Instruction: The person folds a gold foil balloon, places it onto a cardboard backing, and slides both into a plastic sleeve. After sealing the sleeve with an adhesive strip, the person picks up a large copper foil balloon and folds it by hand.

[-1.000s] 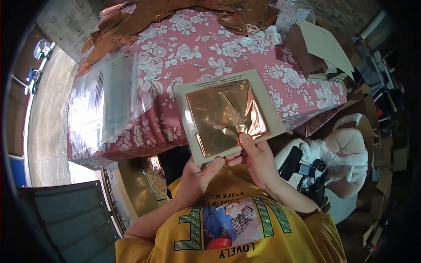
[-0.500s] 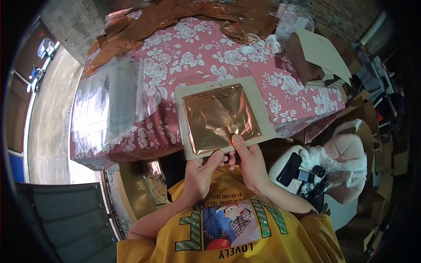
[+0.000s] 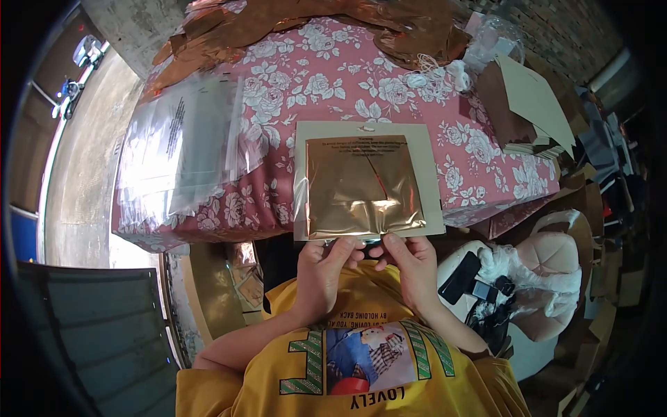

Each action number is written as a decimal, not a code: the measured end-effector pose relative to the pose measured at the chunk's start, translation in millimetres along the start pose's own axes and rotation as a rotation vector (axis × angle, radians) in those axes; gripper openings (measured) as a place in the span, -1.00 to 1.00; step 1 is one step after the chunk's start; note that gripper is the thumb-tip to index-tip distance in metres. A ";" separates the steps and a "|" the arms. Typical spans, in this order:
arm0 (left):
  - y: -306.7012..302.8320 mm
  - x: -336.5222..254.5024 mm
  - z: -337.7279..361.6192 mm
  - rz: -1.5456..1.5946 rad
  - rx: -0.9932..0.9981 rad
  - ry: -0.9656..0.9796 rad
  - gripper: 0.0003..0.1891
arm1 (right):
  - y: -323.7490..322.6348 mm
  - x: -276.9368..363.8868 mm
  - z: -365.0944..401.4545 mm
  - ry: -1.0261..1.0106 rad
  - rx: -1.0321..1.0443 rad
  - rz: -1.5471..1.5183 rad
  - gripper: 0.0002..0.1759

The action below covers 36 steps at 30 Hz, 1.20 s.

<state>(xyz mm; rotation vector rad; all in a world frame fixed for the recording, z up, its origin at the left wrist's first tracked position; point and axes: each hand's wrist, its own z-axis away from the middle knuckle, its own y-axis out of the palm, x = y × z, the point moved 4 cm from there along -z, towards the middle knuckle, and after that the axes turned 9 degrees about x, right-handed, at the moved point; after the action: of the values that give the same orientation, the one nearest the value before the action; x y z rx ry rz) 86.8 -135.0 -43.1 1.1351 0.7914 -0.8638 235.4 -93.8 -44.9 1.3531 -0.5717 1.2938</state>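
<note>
1. The person wears a yellow shirt (image 3: 278, 386) with short sleeves (image 3: 201, 393).
2. A cartoon picture (image 3: 358, 358) in blue, red and white is on the front.
3. Big green striped letters (image 3: 302, 365) stand beside it.
4. Black words (image 3: 379, 397), one "LOVELY", run near it.
5. The left hand (image 3: 319, 274) and right hand (image 3: 411, 267) are bare.

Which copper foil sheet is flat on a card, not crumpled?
The foil sheet on the beige card, held at its near edge by the left hand and right hand; the other foil lies crumpled at the far end of the table.
</note>
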 end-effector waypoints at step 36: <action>11.5 -0.9 -6.4 -0.137 0.013 0.000 -0.85 | -1.1 -6.9 -9.6 -0.106 -0.006 -0.097 -0.94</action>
<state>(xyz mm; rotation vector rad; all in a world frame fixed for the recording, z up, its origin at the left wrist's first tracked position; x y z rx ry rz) 96.0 -126.5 -39.0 1.1018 0.8726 -0.9834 231.0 -87.1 -53.7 1.4331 -0.5749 1.1465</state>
